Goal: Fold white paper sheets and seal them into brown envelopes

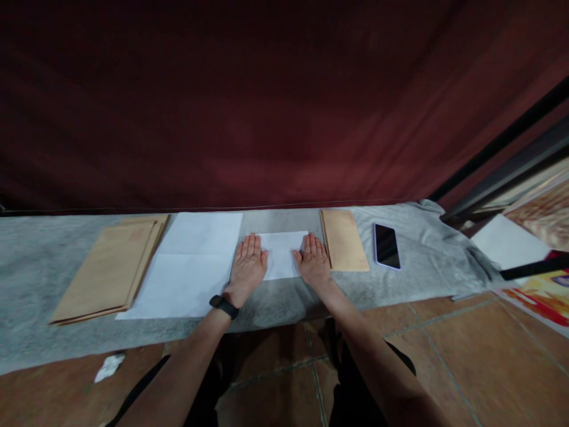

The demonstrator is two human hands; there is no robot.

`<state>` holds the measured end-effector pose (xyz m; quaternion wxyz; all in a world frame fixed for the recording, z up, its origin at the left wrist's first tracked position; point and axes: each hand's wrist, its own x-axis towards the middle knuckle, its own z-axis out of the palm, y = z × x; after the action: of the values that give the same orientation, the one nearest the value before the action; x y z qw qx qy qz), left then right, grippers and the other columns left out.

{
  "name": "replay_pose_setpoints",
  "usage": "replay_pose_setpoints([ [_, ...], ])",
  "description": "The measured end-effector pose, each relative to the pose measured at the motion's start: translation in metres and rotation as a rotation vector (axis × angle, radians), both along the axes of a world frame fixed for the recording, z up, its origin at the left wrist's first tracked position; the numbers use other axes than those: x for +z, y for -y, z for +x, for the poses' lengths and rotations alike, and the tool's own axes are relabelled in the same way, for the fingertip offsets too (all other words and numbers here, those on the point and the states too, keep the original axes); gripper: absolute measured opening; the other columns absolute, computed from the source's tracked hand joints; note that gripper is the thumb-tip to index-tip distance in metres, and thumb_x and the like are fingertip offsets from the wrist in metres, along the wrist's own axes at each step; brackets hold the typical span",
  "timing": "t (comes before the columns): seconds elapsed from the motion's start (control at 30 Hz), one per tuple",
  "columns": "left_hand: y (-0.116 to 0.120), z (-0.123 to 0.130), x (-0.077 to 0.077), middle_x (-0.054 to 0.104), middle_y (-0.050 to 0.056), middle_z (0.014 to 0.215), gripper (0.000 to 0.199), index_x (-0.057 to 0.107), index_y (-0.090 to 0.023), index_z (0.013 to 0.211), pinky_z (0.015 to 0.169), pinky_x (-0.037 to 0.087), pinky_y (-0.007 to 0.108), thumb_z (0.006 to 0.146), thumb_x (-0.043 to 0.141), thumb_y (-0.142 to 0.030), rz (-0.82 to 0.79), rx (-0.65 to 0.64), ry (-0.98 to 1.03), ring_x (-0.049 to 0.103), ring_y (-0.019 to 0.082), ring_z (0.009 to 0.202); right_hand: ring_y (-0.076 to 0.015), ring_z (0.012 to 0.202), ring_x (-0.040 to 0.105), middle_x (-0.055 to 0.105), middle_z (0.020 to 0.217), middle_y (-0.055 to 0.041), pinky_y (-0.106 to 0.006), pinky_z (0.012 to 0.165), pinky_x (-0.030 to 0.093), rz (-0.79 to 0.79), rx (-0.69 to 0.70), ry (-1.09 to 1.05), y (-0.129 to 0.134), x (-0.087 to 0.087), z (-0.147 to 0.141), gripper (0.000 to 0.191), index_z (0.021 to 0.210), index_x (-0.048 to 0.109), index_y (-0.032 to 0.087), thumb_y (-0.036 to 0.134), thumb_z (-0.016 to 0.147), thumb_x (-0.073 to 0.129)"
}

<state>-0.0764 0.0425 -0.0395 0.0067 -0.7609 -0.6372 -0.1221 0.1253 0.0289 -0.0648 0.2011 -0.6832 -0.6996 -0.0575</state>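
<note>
A folded sheet of white paper (281,255) lies flat on the grey cloth in front of me. My left hand (249,261) presses flat on its left end, fingers stretched out and thumb pointing inward; a dark watch is on that wrist. On the right end rests my right hand (313,258), also flat with fingers extended. Just left of my left hand is a larger stack of white paper (195,267) with a crease across it. A small brown envelope pile (347,240) lies close beside my right hand.
Larger brown envelopes (109,267) are stacked at the left. A phone (386,246) with a dark screen lies at the right on the grey cloth (422,249). Behind hangs a dark red curtain (267,118). Crumpled white tissue (109,367) is on the tiled floor.
</note>
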Motion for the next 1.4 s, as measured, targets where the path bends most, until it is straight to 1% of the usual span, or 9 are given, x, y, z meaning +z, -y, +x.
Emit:
replay_pose_setpoints([
  [0.13, 0.021, 0.010, 0.006, 0.033, 0.018, 0.161, 0.061, 0.032, -0.003, 0.153, 0.125, 0.021, 0.048, 0.102, 0.026, -0.035, 0.049, -0.121, 0.018, 0.022, 0.027, 0.153, -0.0344, 0.144, 0.039, 0.038, 0.155, -0.0265, -0.052, 0.116, 0.033, -0.014, 0.019, -0.027, 0.009, 0.011, 0.000, 0.063, 0.151, 0.036, -0.003, 0.040, 0.106, 0.030],
  [0.27, 0.045, 0.022, 0.004, 0.034, 0.013, 0.161, 0.057, 0.035, -0.007, 0.153, 0.125, 0.022, 0.046, 0.102, 0.025, -0.031, 0.016, -0.283, 0.012, 0.021, 0.024, 0.153, -0.0272, 0.149, 0.033, 0.035, 0.160, -0.0169, -0.047, 0.120, 0.030, -0.060, 0.209, -0.047, 0.026, 0.020, -0.011, 0.059, 0.155, 0.032, 0.006, 0.038, 0.107, 0.025],
  [0.4, 0.053, 0.022, -0.002, 0.034, 0.015, 0.161, 0.057, 0.034, -0.006, 0.153, 0.125, 0.022, 0.046, 0.100, 0.026, -0.025, -0.005, -0.300, -0.010, 0.021, 0.024, 0.153, -0.0229, 0.150, 0.030, 0.036, 0.160, -0.0122, -0.043, 0.123, 0.026, -0.098, 0.336, -0.015, 0.044, 0.018, -0.019, 0.057, 0.154, 0.037, 0.009, 0.040, 0.107, 0.025],
  [0.6, 0.051, 0.006, -0.002, 0.031, 0.015, 0.162, 0.059, 0.033, -0.006, 0.154, 0.125, 0.023, 0.045, 0.103, 0.025, -0.034, -0.027, -0.246, -0.029, 0.021, 0.024, 0.153, -0.0253, 0.148, 0.034, 0.037, 0.159, -0.0156, -0.044, 0.120, 0.028, -0.031, 0.257, 0.041, 0.048, 0.008, -0.005, 0.061, 0.155, 0.033, 0.008, 0.045, 0.106, 0.034],
  [0.83, 0.050, -0.008, -0.005, 0.028, 0.020, 0.162, 0.063, 0.032, -0.002, 0.153, 0.124, 0.024, 0.047, 0.102, 0.026, -0.038, -0.057, -0.126, -0.012, 0.020, 0.027, 0.153, -0.0311, 0.144, 0.040, 0.040, 0.156, -0.0204, -0.046, 0.118, 0.032, -0.016, 0.163, 0.085, 0.051, 0.006, 0.004, 0.064, 0.152, 0.036, 0.002, 0.045, 0.105, 0.037],
  [1.0, 0.054, -0.013, -0.006, 0.033, 0.022, 0.159, 0.061, 0.034, -0.001, 0.152, 0.123, 0.027, 0.049, 0.101, 0.028, -0.033, -0.009, -0.083, 0.003, 0.026, 0.029, 0.151, -0.0302, 0.145, 0.039, 0.041, 0.156, -0.0207, -0.048, 0.117, 0.033, -0.036, 0.127, 0.068, 0.056, 0.005, 0.007, 0.059, 0.154, 0.034, 0.004, 0.038, 0.105, 0.036],
  [1.17, 0.069, -0.005, 0.004, 0.037, 0.022, 0.157, 0.060, 0.033, 0.000, 0.152, 0.124, 0.024, 0.052, 0.100, 0.029, -0.030, 0.059, -0.086, 0.017, 0.027, 0.029, 0.151, -0.0295, 0.147, 0.035, 0.039, 0.156, -0.0192, -0.052, 0.120, 0.028, -0.061, 0.103, 0.045, 0.063, 0.014, 0.006, 0.055, 0.154, 0.034, 0.005, 0.028, 0.104, 0.032],
  [1.27, 0.088, 0.007, 0.007, 0.035, 0.016, 0.160, 0.059, 0.029, -0.007, 0.155, 0.124, 0.026, 0.049, 0.101, 0.031, -0.030, 0.067, -0.251, 0.044, 0.025, 0.025, 0.152, -0.0252, 0.149, 0.032, 0.036, 0.159, -0.0136, -0.049, 0.122, 0.027, -0.096, 0.239, 0.018, 0.074, 0.023, -0.002, 0.056, 0.157, 0.030, 0.011, 0.033, 0.106, 0.029],
  [1.4, 0.108, 0.013, 0.002, 0.035, 0.017, 0.160, 0.058, 0.031, -0.005, 0.154, 0.124, 0.027, 0.048, 0.098, 0.031, -0.021, 0.041, -0.356, 0.002, 0.025, 0.025, 0.151, -0.0207, 0.149, 0.032, 0.036, 0.160, -0.0095, -0.043, 0.123, 0.027, -0.125, 0.468, 0.011, 0.091, 0.028, -0.014, 0.056, 0.156, 0.033, 0.014, 0.041, 0.107, 0.029],
])
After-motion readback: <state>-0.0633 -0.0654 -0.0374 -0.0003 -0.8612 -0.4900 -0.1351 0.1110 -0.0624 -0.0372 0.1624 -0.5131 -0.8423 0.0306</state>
